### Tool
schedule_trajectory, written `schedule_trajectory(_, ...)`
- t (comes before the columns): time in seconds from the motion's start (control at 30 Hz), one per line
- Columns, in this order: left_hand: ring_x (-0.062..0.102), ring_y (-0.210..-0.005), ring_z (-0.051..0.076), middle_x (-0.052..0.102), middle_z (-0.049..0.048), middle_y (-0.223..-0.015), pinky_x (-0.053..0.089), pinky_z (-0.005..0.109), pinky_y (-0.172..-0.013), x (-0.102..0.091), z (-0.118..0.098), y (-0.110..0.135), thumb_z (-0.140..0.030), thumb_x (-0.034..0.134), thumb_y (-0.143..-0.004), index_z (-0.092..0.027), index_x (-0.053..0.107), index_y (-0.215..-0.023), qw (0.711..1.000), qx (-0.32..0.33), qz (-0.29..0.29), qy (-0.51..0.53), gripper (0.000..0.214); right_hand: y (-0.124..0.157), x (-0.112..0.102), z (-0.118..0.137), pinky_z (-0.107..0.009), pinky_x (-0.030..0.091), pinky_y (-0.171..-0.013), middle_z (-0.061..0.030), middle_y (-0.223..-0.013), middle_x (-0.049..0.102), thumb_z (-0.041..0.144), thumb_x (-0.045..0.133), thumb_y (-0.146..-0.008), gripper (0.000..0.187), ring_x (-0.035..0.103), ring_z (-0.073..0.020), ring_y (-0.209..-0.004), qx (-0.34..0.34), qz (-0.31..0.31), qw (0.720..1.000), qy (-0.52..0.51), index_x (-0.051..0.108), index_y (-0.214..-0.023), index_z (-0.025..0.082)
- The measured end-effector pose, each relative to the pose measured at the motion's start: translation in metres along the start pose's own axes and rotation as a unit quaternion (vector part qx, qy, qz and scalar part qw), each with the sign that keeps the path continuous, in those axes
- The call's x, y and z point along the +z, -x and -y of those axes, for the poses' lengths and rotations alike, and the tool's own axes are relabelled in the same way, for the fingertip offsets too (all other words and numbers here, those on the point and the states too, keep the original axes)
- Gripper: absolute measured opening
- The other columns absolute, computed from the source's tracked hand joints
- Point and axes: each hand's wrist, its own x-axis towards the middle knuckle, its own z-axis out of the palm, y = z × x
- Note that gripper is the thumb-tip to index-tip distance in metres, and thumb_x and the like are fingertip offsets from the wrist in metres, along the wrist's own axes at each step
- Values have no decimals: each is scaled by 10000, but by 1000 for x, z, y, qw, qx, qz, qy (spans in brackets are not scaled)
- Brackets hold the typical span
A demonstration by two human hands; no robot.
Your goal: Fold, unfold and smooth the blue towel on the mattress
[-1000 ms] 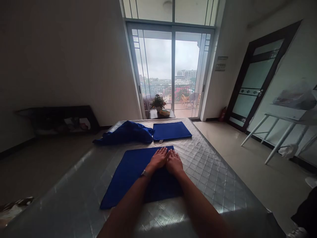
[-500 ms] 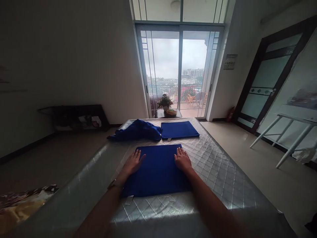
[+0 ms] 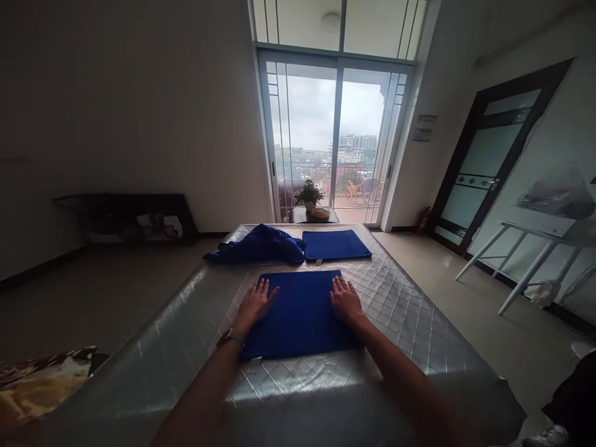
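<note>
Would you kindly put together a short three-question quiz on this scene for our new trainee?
1. True or false: the left hand and the right hand touch each other on the near folded cloth.
2. What lies directly left of the far folded cloth? A) a crumpled blue cloth B) a pillow C) a book
3. Fill in: in all, ___ blue cloths lie on the mattress.
Key: 1 false, the hands rest flat and apart, at its opposite side edges. 2 A. 3 three.
</note>
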Motion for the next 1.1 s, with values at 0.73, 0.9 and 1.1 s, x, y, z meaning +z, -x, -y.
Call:
schedule_trajectory(0.73, 294, -1523, 249, 370, 154, -1615, 261, 438, -1246, -2, -166, 24, -487, 115, -1062, -86, 410, -1534, 980, 198, -12, 14, 687, 26, 14, -6, -385, 128, -1244, -110, -1666, 232, 359, 250, -1052, 604, 167, -206, -1553, 24, 29, 998, -49, 284, -1595, 97)
schedule_trajectory(0.9, 221, -1546, 247, 298, 140, -1645, 216, 459, -1257, 3, -182, 35, -545, 91, -1047, -106, 335, -1574, 979, 197, 43, 25, 728, 26, 12, -7, -380, 131, -1245, -109, -1668, 222, 355, 251, -1050, 608, 165, -212, -1554, 15, 29, 998, -45, 287, -1592, 83)
schedule_trajectory(1.1, 201, -1551, 275, 241, 139, -1666, 193, 476, -1258, -7, -79, 58, -635, 104, -1017, -92, 290, -1587, 995, 79, 65, 1, 809, 27, 11, -3, -385, 122, -1246, -115, -1661, 240, 363, 249, -1043, 618, 180, -203, -1550, 31, 24, 998, -55, 298, -1587, 74)
